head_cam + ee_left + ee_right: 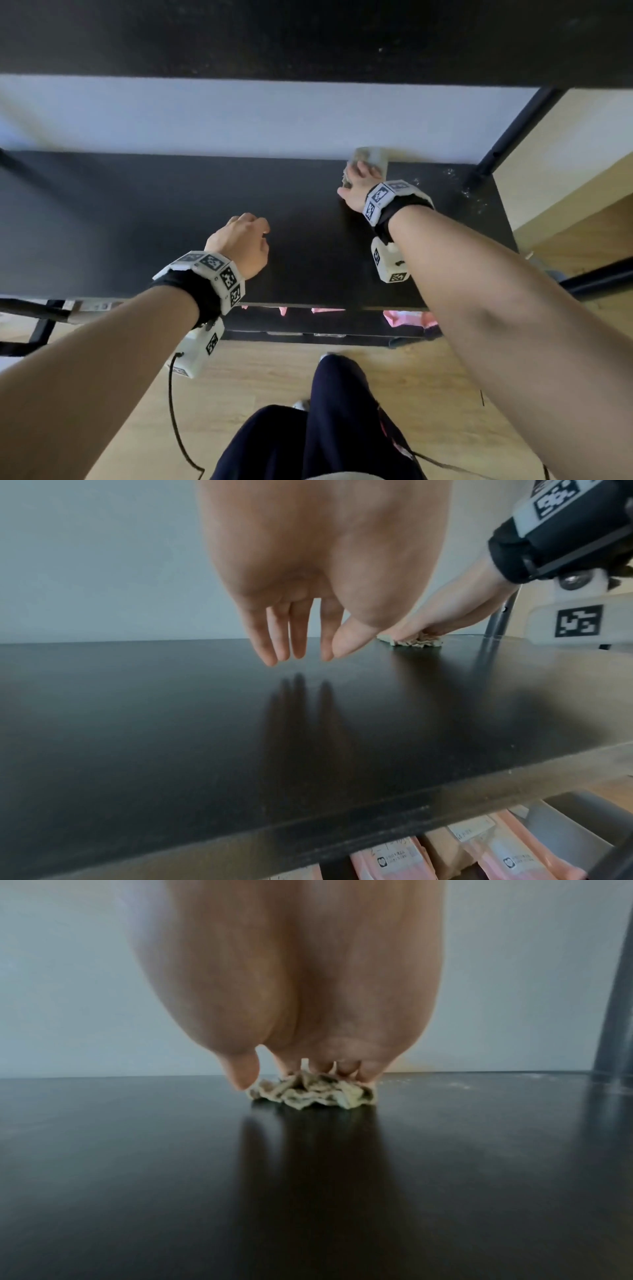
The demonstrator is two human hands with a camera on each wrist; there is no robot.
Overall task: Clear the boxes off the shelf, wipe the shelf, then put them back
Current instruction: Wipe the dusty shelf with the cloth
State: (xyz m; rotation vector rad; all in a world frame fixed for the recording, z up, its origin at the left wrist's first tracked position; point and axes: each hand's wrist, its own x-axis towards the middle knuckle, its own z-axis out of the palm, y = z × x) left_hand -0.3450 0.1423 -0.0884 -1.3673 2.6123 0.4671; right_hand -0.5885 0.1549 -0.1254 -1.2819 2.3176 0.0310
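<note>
R hand (359, 186) pressed a crumpled cloth (313, 1092) flat onto the shelf (171, 222), fingers laid over the wad, thumb out to the side and not on it. I couldn't tell from the wrist view whether the fingers curled into the folds or just pushed down; read it as pressing w/ near-straight fingers. Cloth sat at the rear edge of the board, right of centre, near the back-right post (507, 137).

L hand (301, 631) hung over the shelf's middle, fingers relaxed & pointing down, tips just above the surface, holding nothing. Well apart from the R hand.

Boxes: none on this shelf. Pink packets (496, 856) showed on the tier below; I couldn't say whether those are the task's boxes.

Judged step: wiping, mid-task; put-back not yet begun.

Risks, as I judged them:
- White specks (474, 195) lay by the post, beyond the cloth. A stroke stopping short would leave them; the post blocks a straight pass, so the corner is easy to miss.
- Cloth was bunched, so small contact patch → streaks on the glossy black top.
- Cloth sat at the back edge; a push further rearward could drop it behind the shelf.
- Debris swept off the front could land on the packets below.
</note>
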